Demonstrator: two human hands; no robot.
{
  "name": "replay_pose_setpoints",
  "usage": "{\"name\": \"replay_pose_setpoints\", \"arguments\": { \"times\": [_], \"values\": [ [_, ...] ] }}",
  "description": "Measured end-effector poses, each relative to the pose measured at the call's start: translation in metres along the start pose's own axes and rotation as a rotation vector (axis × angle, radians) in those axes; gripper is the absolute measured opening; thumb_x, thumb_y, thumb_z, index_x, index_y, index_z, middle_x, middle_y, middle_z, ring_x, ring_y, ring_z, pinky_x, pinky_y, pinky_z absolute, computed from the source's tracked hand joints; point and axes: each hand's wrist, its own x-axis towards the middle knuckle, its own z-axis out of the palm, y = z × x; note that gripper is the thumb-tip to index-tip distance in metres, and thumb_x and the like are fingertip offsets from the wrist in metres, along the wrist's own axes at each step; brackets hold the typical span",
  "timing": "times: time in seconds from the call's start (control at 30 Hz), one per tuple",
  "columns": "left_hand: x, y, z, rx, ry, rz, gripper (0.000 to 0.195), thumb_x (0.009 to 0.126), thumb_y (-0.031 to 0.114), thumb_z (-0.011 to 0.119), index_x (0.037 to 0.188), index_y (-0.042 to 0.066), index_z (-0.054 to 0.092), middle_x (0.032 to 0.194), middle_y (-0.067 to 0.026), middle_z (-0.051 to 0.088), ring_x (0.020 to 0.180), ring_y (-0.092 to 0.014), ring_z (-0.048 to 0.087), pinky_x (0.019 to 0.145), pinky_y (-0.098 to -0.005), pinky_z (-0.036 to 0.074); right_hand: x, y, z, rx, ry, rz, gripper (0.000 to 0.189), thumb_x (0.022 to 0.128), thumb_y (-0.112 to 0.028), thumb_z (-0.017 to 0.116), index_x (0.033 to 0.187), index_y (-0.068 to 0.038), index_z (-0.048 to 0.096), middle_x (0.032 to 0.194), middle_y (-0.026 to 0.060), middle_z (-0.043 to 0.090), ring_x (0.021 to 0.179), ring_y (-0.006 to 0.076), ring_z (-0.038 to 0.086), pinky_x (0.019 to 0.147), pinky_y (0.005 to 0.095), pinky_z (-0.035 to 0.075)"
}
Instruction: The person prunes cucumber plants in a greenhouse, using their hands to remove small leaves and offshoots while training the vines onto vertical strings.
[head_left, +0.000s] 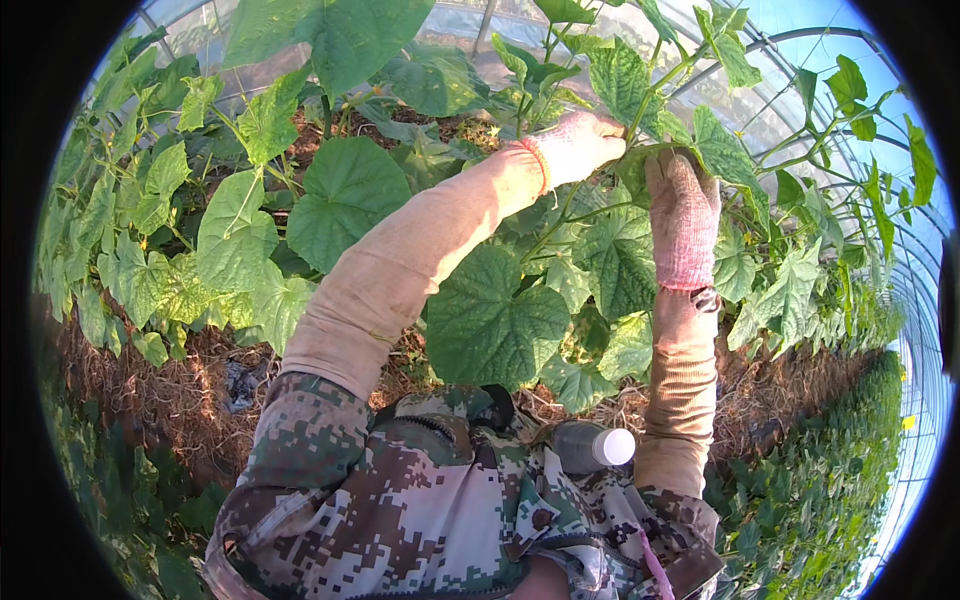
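Both my hands wear knitted work gloves and reach up among cucumber vines. My left hand (589, 148), in a pale glove with an orange cuff edge, has its fingers curled at a green vine stem (646, 105); whether they grip it is hidden. Close to its right, my right hand (682, 210), in a pink glove soiled at the fingers, points upward, its fingertips partly behind a leaf (724, 154). What lies between those fingers cannot be seen. Below and between my forearms hangs a broad cucumber leaf (495, 319).
Leafy vines (345, 202) fill the left and right. Metal hoops (806, 34) and clear film arch above. Dry straw (187, 397) covers the ground, with a low green row (795, 487) at lower right. A bottle with a white cap (616, 447) sits against my camouflage jacket (450, 517).
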Motion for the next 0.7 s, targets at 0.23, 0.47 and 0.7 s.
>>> {"name": "replay_pose_setpoints", "arguments": {
  "times": [0.23,0.47,0.7],
  "values": [
    [-0.012,0.005,-0.009,-0.048,-0.016,0.211,0.027,0.084,0.021,0.061,0.105,0.005,0.065,0.079,0.0036,0.062,0.07,-0.006,0.053,0.061,-0.024,0.044,0.058,0.059,-0.055,-0.239,-0.316,0.0,0.048,0.087,-0.014,0.062,0.13,-0.003,0.043,0.121,0.0076,0.054,0.108,0.0181,0.052,0.093,0.0316,0.043],
    [-0.009,-0.013,-0.026,0.094,0.209,0.037,0.028,0.082,0.019,0.065,0.106,0.004,0.065,0.078,0.0007,0.062,0.063,-0.007,0.051,0.057,-0.0222,0.041,0.054,0.041,-0.01,-0.298,-0.303,0.283,0.041,0.083,-0.009,0.063,0.121,0.002,0.05,0.103,0.0086,0.061,0.091,0.0172,0.057,0.081,0.029,0.046],
    [-0.011,-0.009,-0.007,0.077,0.334,0.159,0.031,0.081,0.017,0.068,0.107,0.004,0.06,0.087,-0.004,0.062,0.07,-0.011,0.054,0.063,-0.0245,0.045,0.062,0.04,0.018,-0.156,-0.114,0.239,0.037,0.092,-0.034,0.055,0.112,-0.004,0.06,0.094,0.0094,0.065,0.077,0.0157,0.062,0.067,0.0251,0.051]
  ]
}}
